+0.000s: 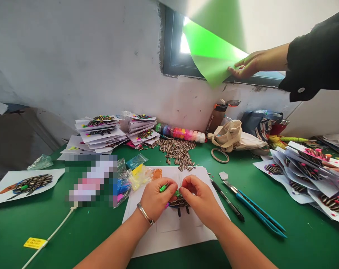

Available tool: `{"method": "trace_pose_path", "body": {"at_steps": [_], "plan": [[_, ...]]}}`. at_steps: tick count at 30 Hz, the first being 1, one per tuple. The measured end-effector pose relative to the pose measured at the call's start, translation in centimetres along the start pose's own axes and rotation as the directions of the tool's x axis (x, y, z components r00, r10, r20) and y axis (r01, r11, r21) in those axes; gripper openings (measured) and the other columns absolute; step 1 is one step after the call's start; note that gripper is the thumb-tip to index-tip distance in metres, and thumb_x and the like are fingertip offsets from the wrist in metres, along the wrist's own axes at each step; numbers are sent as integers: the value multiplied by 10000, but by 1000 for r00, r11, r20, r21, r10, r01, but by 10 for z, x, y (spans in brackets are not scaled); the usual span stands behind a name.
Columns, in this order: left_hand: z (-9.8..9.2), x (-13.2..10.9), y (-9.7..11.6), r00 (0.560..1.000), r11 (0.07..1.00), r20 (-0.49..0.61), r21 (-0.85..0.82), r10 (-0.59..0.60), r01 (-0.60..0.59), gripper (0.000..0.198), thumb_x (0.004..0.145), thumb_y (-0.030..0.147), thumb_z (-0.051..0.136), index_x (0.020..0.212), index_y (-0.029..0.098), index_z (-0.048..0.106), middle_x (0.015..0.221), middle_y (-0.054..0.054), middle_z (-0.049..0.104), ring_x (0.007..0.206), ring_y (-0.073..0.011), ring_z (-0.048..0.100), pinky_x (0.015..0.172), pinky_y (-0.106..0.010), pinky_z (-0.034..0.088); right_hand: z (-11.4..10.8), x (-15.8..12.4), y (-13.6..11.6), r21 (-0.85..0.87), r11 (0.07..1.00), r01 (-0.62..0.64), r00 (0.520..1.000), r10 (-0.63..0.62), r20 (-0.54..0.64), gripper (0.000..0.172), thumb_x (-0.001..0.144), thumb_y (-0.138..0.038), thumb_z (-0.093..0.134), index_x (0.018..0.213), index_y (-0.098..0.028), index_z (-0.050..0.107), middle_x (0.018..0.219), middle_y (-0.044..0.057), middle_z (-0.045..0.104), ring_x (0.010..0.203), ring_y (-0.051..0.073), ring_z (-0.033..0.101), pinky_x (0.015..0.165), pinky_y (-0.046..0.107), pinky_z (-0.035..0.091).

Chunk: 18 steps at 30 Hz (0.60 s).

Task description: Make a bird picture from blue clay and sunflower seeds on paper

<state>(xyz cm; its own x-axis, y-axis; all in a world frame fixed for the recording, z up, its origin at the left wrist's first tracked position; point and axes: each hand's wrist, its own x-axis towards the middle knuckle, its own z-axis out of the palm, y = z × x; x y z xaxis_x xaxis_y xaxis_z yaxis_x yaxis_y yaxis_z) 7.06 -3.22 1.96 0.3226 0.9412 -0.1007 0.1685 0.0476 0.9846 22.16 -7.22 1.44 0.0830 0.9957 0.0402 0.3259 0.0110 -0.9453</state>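
White paper (pixel 147 239) lies on the green table, bearing a seed-covered figure (pixel 180 201) with two dark legs. Above its upper left part, my left hand (pixel 160 198), with a silver bracelet at the wrist, is closed on a piece of green clay (pixel 163 188). My right hand (pixel 199 198) is beside it, thumb and index finger pinched together near more green material; what they hold is too small to make out. Both hands hide much of the figure. An orange clay piece (pixel 157 173) shows behind my left hand.
Sunflower seeds (pixel 177 149) are heaped behind the paper. A pen (pixel 228 200) and blue tweezers (pixel 259 213) lie right. Paper stacks (pixel 102 130) stand back left, others (pixel 306 175) right. Clay bags (pixel 124 183) are left. Another person's hand (pixel 247 67) touches a green sheet (pixel 211 52).
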Motion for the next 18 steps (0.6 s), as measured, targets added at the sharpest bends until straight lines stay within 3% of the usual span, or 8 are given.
{"method": "trace_pose_path", "body": {"at_steps": [6, 13, 18], "plan": [[0, 2, 1, 1000, 998, -27, -66, -8, 6, 245, 688, 433, 664, 687, 188, 664, 617, 20, 606, 536, -172, 651, 418, -215, 433, -1, 0, -1, -117, 991, 60, 995, -68, -67, 116, 834, -289, 514, 750, -210, 514, 743, -8, 551, 711, 152, 516, 629, 263, 409], [-1, 2, 4, 999, 998, -30, -58, -13, 12, 251, 669, 440, 671, 683, 189, 668, 516, 26, 598, 488, -163, 618, 424, -225, 434, -2, 1, 1, -246, 963, 113, 989, -134, -70, 128, 838, -275, 496, 731, -205, 509, 747, 5, 558, 711, 155, 521, 620, 266, 401], [-2, 3, 5, 999, 999, -38, -44, 4, -6, 257, 670, 437, 667, 677, 181, 668, 503, 26, 591, 463, -156, 606, 425, -226, 434, -2, 0, 0, -181, 975, 132, 989, -143, -46, 90, 834, -262, 501, 775, -208, 541, 754, 3, 589, 715, 154, 545, 657, 275, 435]]}}
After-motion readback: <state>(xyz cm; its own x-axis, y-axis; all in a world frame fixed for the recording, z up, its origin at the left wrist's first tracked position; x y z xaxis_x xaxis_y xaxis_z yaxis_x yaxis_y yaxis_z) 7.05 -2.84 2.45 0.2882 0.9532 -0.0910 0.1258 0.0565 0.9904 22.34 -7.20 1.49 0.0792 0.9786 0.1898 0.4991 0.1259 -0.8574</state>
